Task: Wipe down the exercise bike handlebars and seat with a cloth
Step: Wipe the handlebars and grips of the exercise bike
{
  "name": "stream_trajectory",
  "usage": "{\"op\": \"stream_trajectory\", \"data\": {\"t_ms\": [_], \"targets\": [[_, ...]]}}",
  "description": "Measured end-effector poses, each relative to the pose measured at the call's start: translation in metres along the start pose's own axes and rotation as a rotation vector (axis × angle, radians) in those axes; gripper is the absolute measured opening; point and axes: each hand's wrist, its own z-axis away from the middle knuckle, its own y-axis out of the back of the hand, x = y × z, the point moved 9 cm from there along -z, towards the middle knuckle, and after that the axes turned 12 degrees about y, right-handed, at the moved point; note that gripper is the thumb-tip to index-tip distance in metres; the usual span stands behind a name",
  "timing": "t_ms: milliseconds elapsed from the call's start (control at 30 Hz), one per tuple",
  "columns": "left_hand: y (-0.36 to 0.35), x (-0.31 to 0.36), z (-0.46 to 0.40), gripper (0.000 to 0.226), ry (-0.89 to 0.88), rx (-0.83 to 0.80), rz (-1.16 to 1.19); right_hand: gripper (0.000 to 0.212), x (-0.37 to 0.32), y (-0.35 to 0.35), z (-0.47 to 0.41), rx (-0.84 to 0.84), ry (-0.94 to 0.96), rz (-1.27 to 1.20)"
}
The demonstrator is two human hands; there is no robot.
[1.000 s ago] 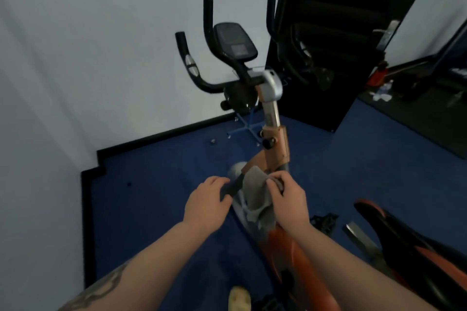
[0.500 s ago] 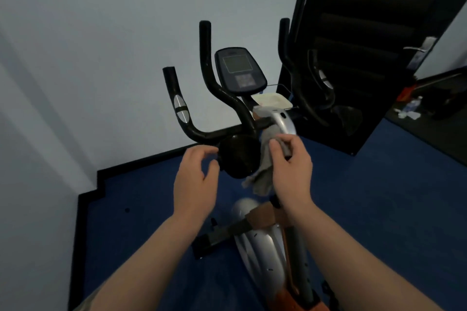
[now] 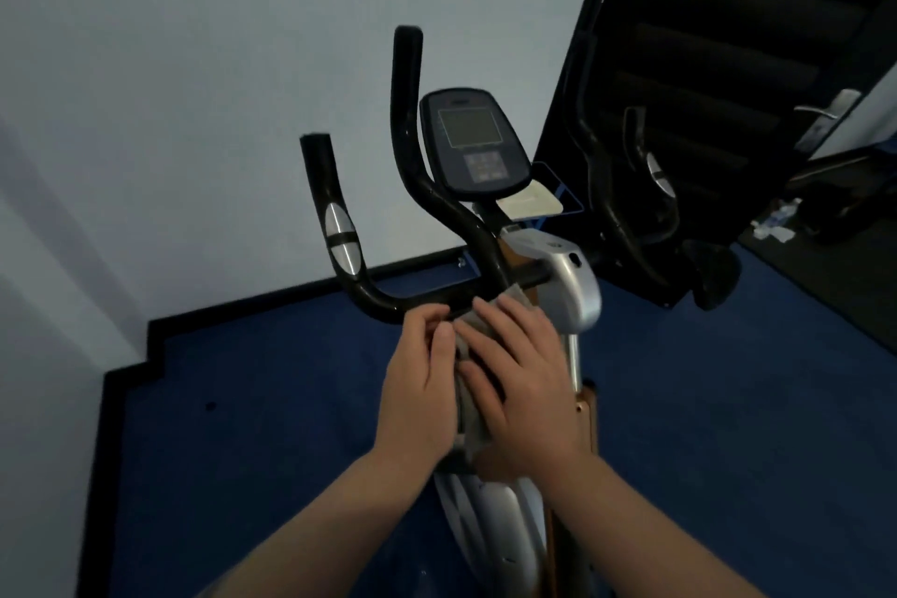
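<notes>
Both hands meet on the crumpled grey cloth [image 3: 468, 396] just below the black tubular handlebar's [image 3: 388, 301] crossbar. The bar runs leftward and then upward from the left hand [image 3: 420, 384], which seems to pinch the cloth's edge. The right hand [image 3: 522, 379] lies spread across it. The dark oval console [image 3: 473, 143] stands behind, and the seat is out of view.

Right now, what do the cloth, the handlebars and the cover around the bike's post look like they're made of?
Cloth: soft grey fabric, matte, creased and bunched between the hands.
Handlebars: black, slightly glossy tubing, likely coated metal or a rubbery sleeve, with shiny silver oval pads that look metallic.
Post cover: smooth silver moulded shell with a soft sheen, probably painted plastic.
</notes>
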Motion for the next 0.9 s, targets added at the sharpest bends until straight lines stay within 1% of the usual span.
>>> {"op": "stream_trajectory", "data": {"t_ms": [100,167,233,300,433,500,600,667,733,833,900], "targets": [[-0.007,-0.003,0.002,0.029,0.039,0.025,0.143,0.033,0.001,-0.005,-0.011,0.001,-0.018,-0.016],[-0.007,-0.002,0.003,0.032,0.014,0.040,0.169,0.031,0.004,-0.004,-0.016,0.029,-0.042,-0.015],[-0.006,-0.003,0.003,0.033,-0.015,0.050,0.184,0.030,0.006,-0.002,-0.013,0.056,-0.025,-0.046],[-0.006,-0.006,0.002,0.034,-0.021,0.068,0.187,0.032,0.006,-0.002,-0.005,0.036,0.032,-0.098],[-0.006,-0.012,0.003,0.037,0.025,0.100,0.193,0.033,0.007,0.000,-0.002,-0.069,0.181,-0.155],[-0.004,-0.012,0.003,0.039,0.013,0.121,0.170,0.031,0.012,-0.002,-0.013,-0.097,0.207,-0.194],[0.001,-0.010,0.004,0.041,-0.012,0.150,0.106,0.028,0.021,-0.003,-0.023,-0.038,0.098,-0.290],[0.002,-0.010,0.006,0.039,-0.006,0.160,0.062,0.033,0.025,-0.002,-0.015,-0.012,-0.002,-0.345],[0.002,-0.009,0.009,0.037,0.010,0.172,0.028,0.040,0.025,-0.001,-0.003,-0.019,-0.060,-0.371],[0.005,-0.007,0.012,0.037,0.035,0.196,-0.017,0.041,0.021,0.003,-0.008,-0.085,0.020,-0.351],[0.006,-0.006,0.012,0.037,0.040,0.200,-0.057,0.037,0.026,-0.004,-0.022,-0.168,0.012,-0.401]]}}
